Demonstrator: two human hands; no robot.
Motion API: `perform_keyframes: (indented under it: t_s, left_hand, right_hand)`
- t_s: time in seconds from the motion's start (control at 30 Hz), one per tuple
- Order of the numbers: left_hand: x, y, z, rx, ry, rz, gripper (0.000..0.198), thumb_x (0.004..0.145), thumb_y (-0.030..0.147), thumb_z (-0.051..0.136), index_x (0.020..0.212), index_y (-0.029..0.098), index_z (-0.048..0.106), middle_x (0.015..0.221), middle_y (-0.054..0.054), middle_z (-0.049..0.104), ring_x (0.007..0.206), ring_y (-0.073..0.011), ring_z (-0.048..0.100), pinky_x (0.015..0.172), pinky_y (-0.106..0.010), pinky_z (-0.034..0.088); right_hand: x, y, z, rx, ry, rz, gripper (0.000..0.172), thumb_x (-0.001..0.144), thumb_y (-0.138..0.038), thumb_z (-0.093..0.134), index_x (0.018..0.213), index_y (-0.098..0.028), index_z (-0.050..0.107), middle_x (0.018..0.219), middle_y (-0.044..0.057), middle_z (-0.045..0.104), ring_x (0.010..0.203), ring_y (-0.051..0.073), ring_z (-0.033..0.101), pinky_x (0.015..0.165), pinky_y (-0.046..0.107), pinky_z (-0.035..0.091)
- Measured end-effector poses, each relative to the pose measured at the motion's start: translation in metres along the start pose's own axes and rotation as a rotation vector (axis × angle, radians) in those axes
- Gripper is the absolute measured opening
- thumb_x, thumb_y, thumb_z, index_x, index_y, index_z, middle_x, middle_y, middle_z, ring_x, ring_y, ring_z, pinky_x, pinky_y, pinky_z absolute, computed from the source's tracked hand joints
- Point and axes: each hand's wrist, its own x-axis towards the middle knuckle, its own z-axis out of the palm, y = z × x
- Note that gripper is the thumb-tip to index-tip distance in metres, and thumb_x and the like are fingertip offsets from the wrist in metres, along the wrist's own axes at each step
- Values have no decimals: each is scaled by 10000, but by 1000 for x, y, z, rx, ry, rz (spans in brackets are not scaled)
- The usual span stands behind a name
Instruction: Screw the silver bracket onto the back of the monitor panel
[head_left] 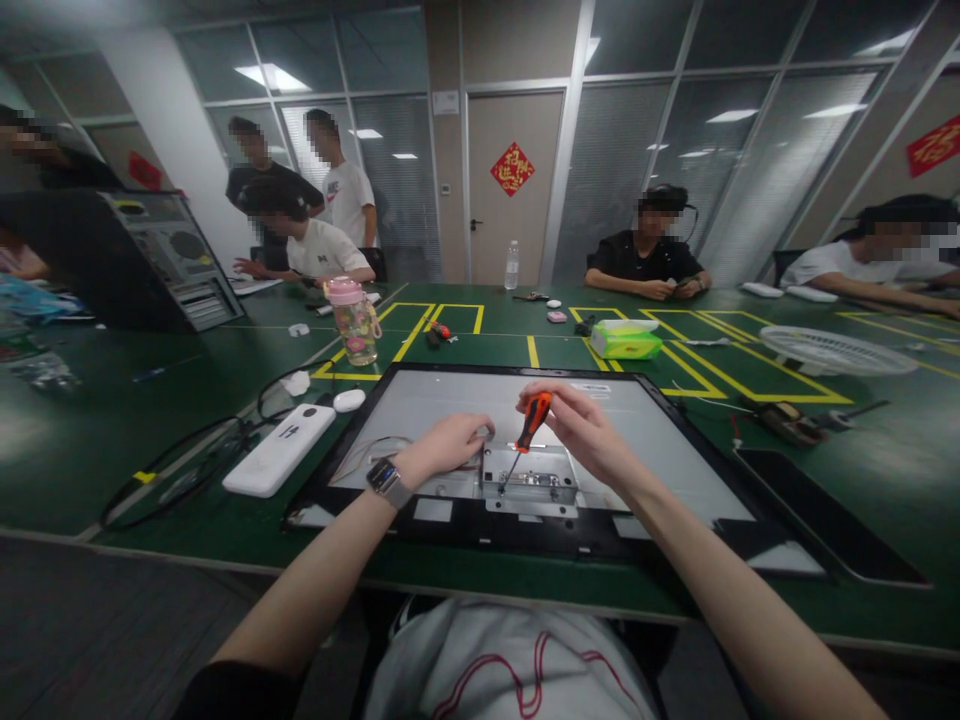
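A large flat display panel [637,440] with a black frame lies face down on the table in front of me. On its near part sits a silver metal bracket [559,465] with small parts inside. My right hand [589,430] holds an orange and black screwdriver [534,420] by the top of its handle. The shaft slants down to the left, and its tip is at the bracket's near left corner. My left hand [446,447], wearing a watch [386,480], rests at the bracket's left side with fingers loosely bent and apart. Thin cables [367,450] lie left of it.
Left are a white power bank [281,450], a white earbud case [349,401], black cables [225,440] and a pink-lidded bottle [351,325]. Right are a black slab [825,510], a brown-black tool [791,422] and a green tissue pack [626,340]. Several people sit or stand beyond.
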Motion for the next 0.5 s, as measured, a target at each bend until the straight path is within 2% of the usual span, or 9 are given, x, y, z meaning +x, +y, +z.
perform_keyframes:
  t_s: [0.1,0.23,0.33,0.43,0.5]
  left_hand:
    - [0,0,0,5,-3,2,313,889,129,460,1119,182,666,980,-68,717,878,-205,654,815,-285,480]
    - [0,-1,0,0,-1,8,301,886,129,462,1101,180,667,948,-64,715,847,-203,650,790,-281,480]
    - [0,-1,1,-1,4,10,308,882,121,460,1105,182,663,964,-66,715,867,-208,653,803,-286,478]
    - [0,0,0,3,-1,4,313,886,120,457,1117,181,661,980,-68,717,887,-210,655,827,-290,478]
    - [-1,2,-1,3,-7,-2,313,889,121,458,1121,181,660,991,-67,719,895,-210,655,838,-291,480]
  right_hand:
    - [-1,-1,-1,19,-25,11,238,795,-467,765,913,-262,734,925,22,719,901,197,688,942,421,537]
    - [-2,-4,-1,36,-56,34,345,856,-488,692,1117,-262,708,1015,72,755,996,233,705,995,474,516]
    - [-2,-4,-1,-38,-81,0,368,889,-476,654,1190,-266,685,1058,78,754,1016,236,705,1000,481,515]
    - [-2,-1,-1,-251,27,-128,281,863,-396,709,1111,-265,731,1021,65,743,978,224,692,947,432,535]
    - [-3,1,0,-383,86,-224,250,845,-352,734,1081,-271,751,1029,61,729,996,224,672,962,424,517]
